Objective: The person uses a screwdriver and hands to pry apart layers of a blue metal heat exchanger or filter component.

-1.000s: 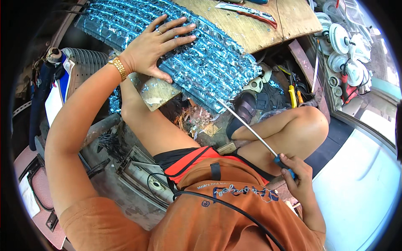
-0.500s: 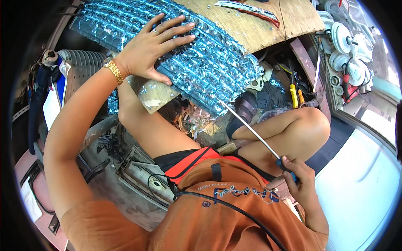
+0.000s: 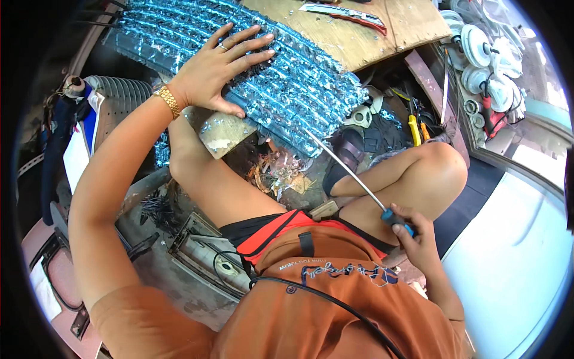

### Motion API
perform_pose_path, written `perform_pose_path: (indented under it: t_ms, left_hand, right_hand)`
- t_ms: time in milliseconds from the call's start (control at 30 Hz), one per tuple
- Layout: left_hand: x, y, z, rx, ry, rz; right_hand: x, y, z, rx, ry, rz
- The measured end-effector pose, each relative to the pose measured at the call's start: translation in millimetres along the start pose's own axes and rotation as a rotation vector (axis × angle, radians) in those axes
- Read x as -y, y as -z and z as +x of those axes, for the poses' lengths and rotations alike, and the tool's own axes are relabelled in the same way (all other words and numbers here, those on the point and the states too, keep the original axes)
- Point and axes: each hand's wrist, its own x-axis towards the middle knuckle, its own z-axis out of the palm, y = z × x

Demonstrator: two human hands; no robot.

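Observation:
A blue metallic finned panel (image 3: 299, 90), its ragged fins running in rows, lies across a plywood board. My left hand (image 3: 224, 75) is spread flat on top of it, fingers apart, the thumb at its near edge. In my right hand (image 3: 415, 236) is the blue-and-black handle of a long screwdriver (image 3: 353, 175). Its thin metal shaft points up and left, and the tip meets the near right edge of the panel. Whether the tip is wedged between fins is too small to tell.
On the plywood board (image 3: 412, 24) rests a red-and-silver utility knife (image 3: 347, 17). Yellow-handled pliers (image 3: 414, 130) stand beyond my bent knee. Shredded scraps (image 3: 278, 170) litter the floor between my legs. White round parts (image 3: 476, 48) hang at the right, beside a red-handled tool (image 3: 495, 113).
My right hand has moved slightly up and left with the screwdriver, whose shaft now appears shorter. My left hand stays spread on the panel. The whole view has shifted a little.

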Motion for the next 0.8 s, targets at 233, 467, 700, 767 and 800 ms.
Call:
perform_pose_path:
  t_ms: [233,467,700,767,800]
  left_hand:
    - [0,3,-4,0.001,0.000,0.012]
    - [-2,1,-2,0.002,0.001,0.009]
    - [1,3,-2,0.062,0.006,0.043]
    - [-2,2,-1,0.056,0.021,0.039]
    - [-1,2,-1,0.060,0.024,0.044]
  right_hand:
    - [-9,21,-40,-0.026,0.098,-0.086]
    - [-8,21,-36,-0.021,0.160,-0.108]
    - [10,24,-25,0.004,0.222,-0.224]
    - [19,18,-26,-0.013,0.201,-0.224]
    - [24,15,-28,-0.030,0.184,-0.225]
